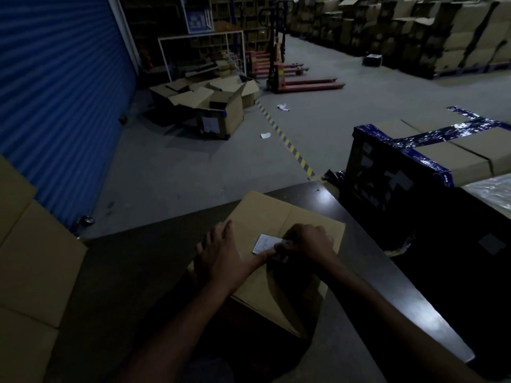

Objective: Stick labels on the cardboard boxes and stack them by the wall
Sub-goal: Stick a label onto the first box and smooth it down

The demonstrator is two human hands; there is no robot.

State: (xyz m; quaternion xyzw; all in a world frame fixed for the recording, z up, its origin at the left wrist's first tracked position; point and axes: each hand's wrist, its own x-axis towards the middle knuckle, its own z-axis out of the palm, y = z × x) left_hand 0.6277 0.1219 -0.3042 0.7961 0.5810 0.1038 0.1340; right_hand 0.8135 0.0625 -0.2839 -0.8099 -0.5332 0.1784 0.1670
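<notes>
Currently left hand (221, 251) flat, steadying brown cardboard box (279, 217) on dark worktop (359, 230), while right hand (309, 244) pinches white label (264, 243) to place it.

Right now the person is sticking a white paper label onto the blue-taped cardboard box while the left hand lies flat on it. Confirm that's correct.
Wrong box. In the head view, the white paper label is going onto the plain brown cardboard box on the dark table, not the blue-taped cardboard box to the right. The left hand does lie flat on it, while the right hand pinches the label's edge.

White label (264, 243) atop brown cardboard box (265, 214)
</notes>
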